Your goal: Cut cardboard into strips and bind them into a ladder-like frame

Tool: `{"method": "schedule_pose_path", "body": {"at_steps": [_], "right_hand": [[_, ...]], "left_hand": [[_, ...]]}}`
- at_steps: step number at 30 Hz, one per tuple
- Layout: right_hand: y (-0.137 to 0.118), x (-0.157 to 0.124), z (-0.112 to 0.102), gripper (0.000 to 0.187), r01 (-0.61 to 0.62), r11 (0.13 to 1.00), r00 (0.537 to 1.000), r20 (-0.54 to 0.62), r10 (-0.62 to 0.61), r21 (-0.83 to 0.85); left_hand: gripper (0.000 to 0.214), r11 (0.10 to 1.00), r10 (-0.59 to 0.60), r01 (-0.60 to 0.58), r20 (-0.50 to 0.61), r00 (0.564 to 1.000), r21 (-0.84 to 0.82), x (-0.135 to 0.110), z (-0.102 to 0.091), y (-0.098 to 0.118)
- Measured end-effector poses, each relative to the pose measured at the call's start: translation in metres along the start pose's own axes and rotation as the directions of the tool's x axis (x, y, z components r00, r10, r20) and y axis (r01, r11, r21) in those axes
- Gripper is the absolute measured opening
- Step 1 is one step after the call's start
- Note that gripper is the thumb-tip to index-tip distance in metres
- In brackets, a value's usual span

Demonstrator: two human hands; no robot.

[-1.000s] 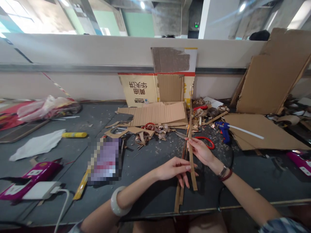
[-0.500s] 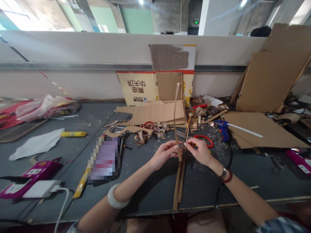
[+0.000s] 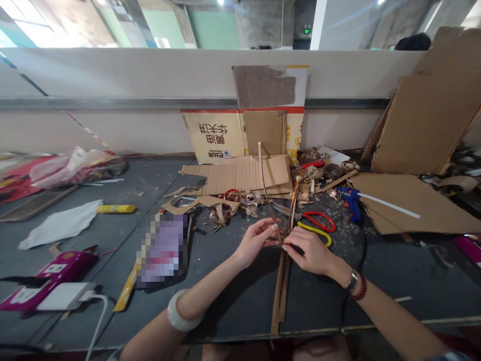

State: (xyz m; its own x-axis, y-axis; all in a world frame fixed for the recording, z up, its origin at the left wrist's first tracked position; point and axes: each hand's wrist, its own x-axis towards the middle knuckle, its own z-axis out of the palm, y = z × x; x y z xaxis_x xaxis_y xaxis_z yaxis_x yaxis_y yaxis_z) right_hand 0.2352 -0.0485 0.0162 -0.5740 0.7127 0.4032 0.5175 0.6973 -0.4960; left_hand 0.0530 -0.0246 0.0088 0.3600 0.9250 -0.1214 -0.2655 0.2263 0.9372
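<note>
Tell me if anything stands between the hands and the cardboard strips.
Nothing visible does. The left hand and the right hand both pinch the strips directly, with no other thing between fingers and cardboard.

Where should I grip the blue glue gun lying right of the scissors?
Its handle, from the near side. The blue glue gun lies flat, handle pointing toward you, white glue stick jutting right, so the handle looks the free, safest part. The right hand is nearest, though pinching cardboard strips.
</note>
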Motion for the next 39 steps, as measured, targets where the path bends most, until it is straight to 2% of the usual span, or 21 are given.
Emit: {"method": "schedule_pose_path", "body": {"at_steps": [8, 14, 27, 34, 39], "right_hand": [[0.004, -0.001, 0.003, 0.013, -0.050, 0.992, 0.999, 0.011, 0.049, 0.114], [0.008, -0.001, 0.000, 0.013, -0.048, 0.974, 0.999, 0.033, 0.042, 0.221], [0.011, 0.002, 0.003, 0.013, -0.027, 0.963, 0.998, 0.062, 0.011, 0.268], [0.010, 0.001, 0.003, 0.011, -0.026, 0.977, 0.996, 0.091, 0.007, 0.211], [0.004, -0.003, 0.001, 0.014, 0.027, 1.000, 0.992, 0.126, -0.028, 0.007]], "left_hand": [[0.034, 1.000, 0.000, 0.001, -0.008, 1.000, 0.020, 0.002, 0.001, -0.002], [0.036, 1.000, -0.016, 0.016, 0.014, 1.000, 0.023, 0.003, 0.004, -0.002], [0.035, 0.997, -0.007, 0.007, -0.006, 1.000, 0.073, 0.003, 0.005, -0.003], [0.032, 0.995, 0.017, -0.016, -0.015, 1.000, 0.098, 0.001, 0.005, -0.002], [0.033, 0.994, 0.029, -0.030, 0.014, 0.999, 0.104, 0.000, 0.004, -0.005]]}}
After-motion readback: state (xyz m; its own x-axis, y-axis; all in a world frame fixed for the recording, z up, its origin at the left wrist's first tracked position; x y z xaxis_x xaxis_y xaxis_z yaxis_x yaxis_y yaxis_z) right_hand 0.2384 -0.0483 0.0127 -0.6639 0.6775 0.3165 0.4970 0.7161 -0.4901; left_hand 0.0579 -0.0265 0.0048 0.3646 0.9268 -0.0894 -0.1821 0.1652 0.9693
